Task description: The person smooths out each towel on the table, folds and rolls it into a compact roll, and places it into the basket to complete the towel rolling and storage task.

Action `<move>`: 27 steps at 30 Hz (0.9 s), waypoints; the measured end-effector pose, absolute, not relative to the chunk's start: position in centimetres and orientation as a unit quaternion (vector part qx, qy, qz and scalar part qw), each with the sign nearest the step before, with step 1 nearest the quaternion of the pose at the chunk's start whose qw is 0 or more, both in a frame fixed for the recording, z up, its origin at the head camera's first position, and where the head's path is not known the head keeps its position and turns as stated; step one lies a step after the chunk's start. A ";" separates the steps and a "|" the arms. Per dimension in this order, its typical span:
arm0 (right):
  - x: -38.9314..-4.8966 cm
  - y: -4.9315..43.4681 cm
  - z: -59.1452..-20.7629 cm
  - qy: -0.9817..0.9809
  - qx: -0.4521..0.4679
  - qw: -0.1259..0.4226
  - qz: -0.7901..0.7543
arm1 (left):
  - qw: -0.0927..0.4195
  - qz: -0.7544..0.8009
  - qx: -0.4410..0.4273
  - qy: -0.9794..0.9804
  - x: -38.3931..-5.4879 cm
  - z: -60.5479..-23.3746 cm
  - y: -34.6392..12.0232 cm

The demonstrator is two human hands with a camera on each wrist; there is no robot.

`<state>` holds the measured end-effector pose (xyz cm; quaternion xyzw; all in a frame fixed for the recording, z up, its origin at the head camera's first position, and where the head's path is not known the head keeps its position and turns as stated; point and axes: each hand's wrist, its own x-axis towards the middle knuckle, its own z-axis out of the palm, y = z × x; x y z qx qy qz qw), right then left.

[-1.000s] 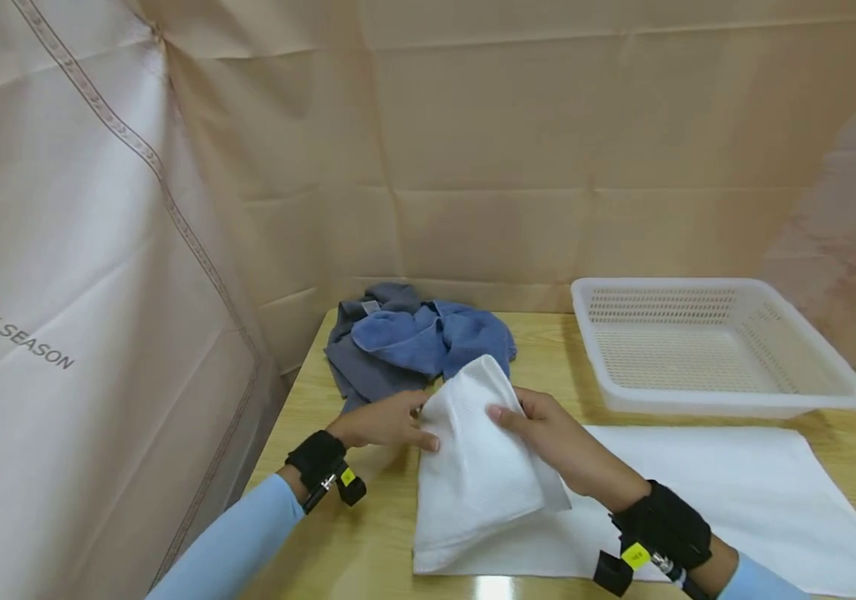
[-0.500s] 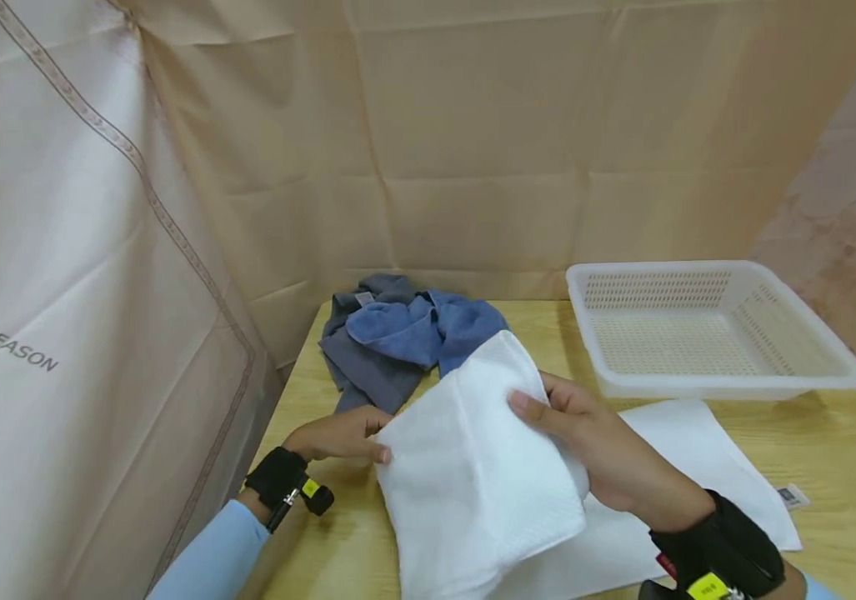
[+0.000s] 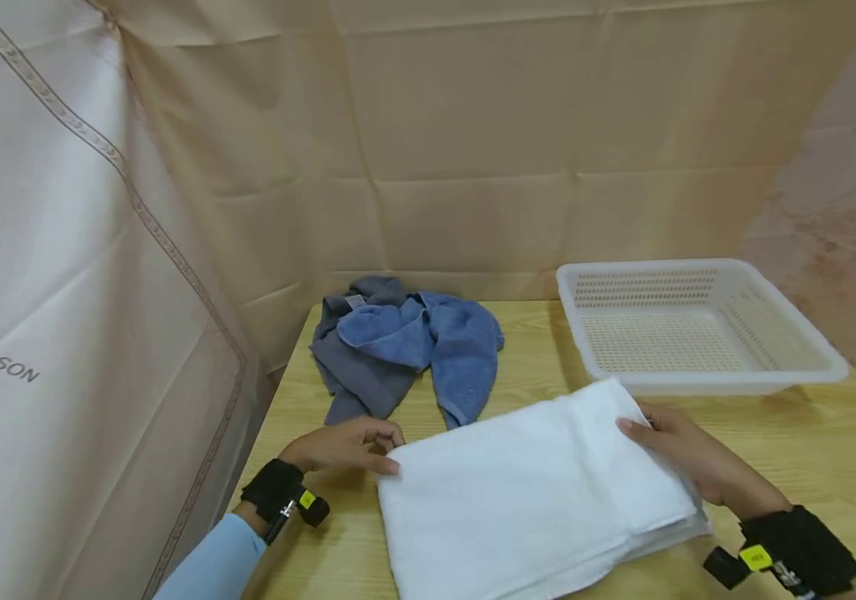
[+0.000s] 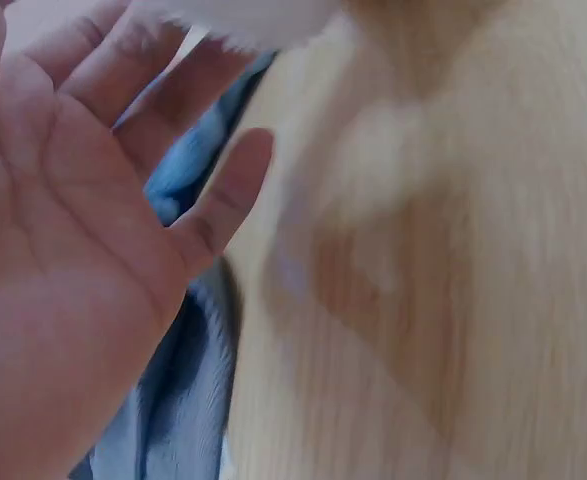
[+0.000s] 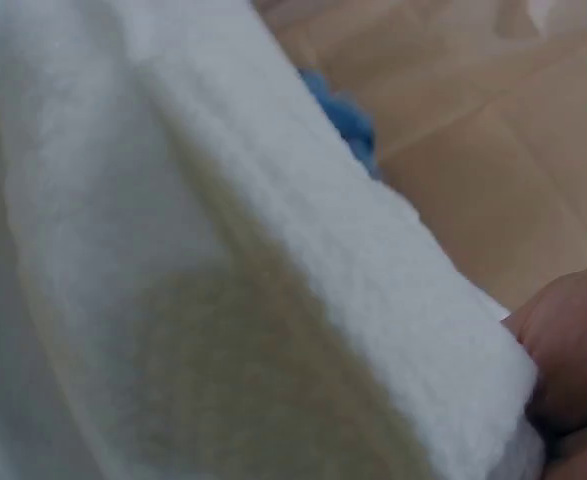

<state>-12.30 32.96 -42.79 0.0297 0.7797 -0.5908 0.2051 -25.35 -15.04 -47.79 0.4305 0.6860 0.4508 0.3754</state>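
A folded white towel [image 3: 506, 500] spans the space between my two hands at the table's front. The left hand [image 3: 345, 446] is at its upper left corner, thumb over the front and fingers near the edge behind. In the left wrist view the fingers [image 4: 153, 100] reach up to the towel's fuzzy edge [image 4: 253, 20], the little finger apart from it. My right hand [image 3: 690, 454] grips the upper right corner, thumb in front and the other fingers hidden behind. Close up, the right wrist view shows white terry folds [image 5: 303, 220] with layers hanging apart.
Behind the towel lie a crumpled blue towel [image 3: 465, 350] and a grey cloth [image 3: 367, 375] with a white tag. A white perforated plastic basket [image 3: 705, 383] stands at the back right of the wooden table [image 3: 833, 467]. Beige fabric [image 3: 458, 150] hangs behind.
My right hand has carried its end of the white towel to the right, over the part that lay spread there. The left hand has shifted slightly left, staying by its corner.
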 end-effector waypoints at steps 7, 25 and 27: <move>-12.5 36.0 -46.8 0.876 0.048 0.159 -0.453 | 0.309 0.337 0.452 0.766 -25.5 -48.8 -13.0; -12.0 30.4 -48.3 0.976 -0.032 -0.153 -0.151 | 0.261 0.284 0.397 0.833 -26.0 -48.3 -14.8; -11.1 28.8 -47.8 0.977 -0.070 -0.162 -0.121 | 0.264 0.272 0.393 0.838 -25.8 -48.0 -15.6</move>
